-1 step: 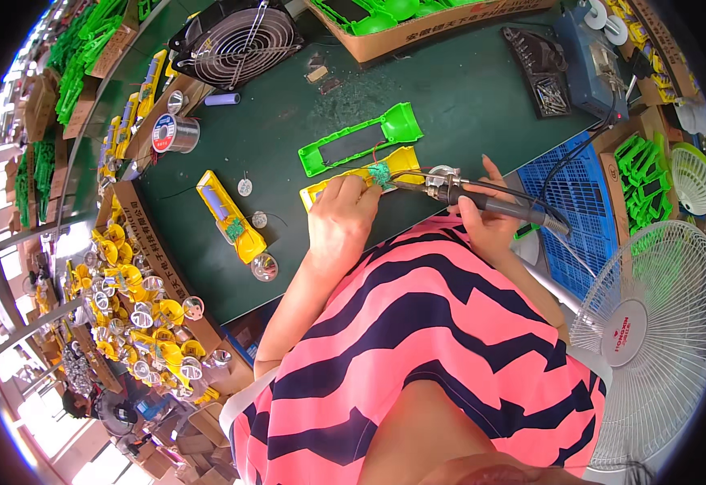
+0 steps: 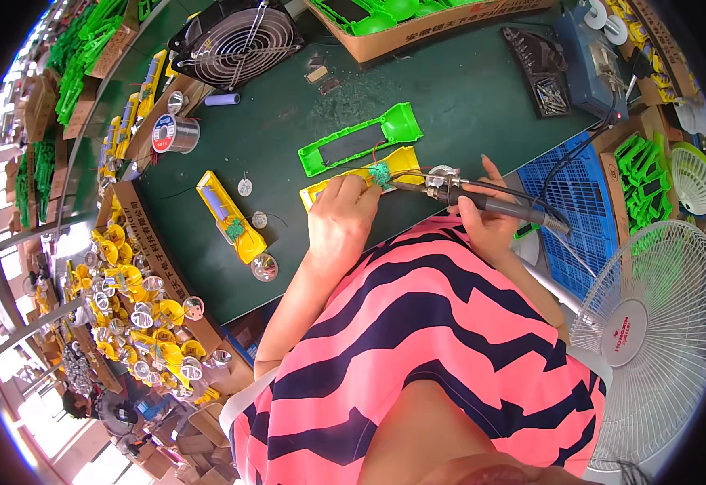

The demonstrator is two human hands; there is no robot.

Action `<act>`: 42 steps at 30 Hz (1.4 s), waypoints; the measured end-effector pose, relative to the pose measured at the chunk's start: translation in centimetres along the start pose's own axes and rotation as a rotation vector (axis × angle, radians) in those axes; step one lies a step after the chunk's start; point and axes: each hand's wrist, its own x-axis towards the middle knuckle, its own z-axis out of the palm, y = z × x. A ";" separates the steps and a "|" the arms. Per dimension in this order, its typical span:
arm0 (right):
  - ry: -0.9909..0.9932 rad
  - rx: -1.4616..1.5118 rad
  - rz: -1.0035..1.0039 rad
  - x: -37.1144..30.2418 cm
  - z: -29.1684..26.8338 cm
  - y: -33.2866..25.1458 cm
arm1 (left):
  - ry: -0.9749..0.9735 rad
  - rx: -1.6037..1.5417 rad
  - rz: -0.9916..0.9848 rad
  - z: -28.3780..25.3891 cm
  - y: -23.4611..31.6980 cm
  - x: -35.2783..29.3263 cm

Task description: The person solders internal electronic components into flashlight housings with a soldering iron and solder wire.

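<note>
My right hand point(image 2: 486, 212) grips the dark handle of a soldering iron point(image 2: 498, 208), which has a thin tube running along it. Its tip reaches a small green circuit board point(image 2: 379, 173) at a yellow flashlight housing point(image 2: 405, 162). With curled fingers, my left hand point(image 2: 343, 208) holds that housing down on the bench, hiding its middle. Just beyond lies an open green flashlight housing point(image 2: 401, 123), and a red wire shows between the two. A shiny reflector point(image 2: 443, 172) is partly hidden behind the iron. To the left rests another yellow housing point(image 2: 222, 212) with a lilac battery, a board and a reflector point(image 2: 264, 267).
A solder spool point(image 2: 177, 133), a loose lilac battery point(image 2: 222, 99) and a black fan point(image 2: 236, 44) stand at the back left. Cartons of yellow parts point(image 2: 139, 311) line the left edge. A blue soldering station point(image 2: 591, 77) is far right; a white fan point(image 2: 652, 339) stands near right.
</note>
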 end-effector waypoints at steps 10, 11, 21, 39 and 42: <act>0.029 0.155 0.152 -0.4 0.4 0.7 | -0.007 -0.023 -0.004 0.1 -0.3 0.3; 0.007 0.115 0.085 -0.4 0.4 0.8 | -0.007 -0.022 -0.006 0.0 -0.3 0.2; 0.076 0.094 0.053 1.5 0.1 0.0 | -0.013 0.003 -0.007 0.2 -0.4 0.8; 0.113 -0.348 -0.396 5.3 -3.7 3.0 | -0.055 0.089 -0.442 0.8 -7.4 1.8; 0.123 -0.436 -0.419 6.3 -4.7 3.6 | 0.268 -0.022 -0.388 0.0 -5.2 -0.4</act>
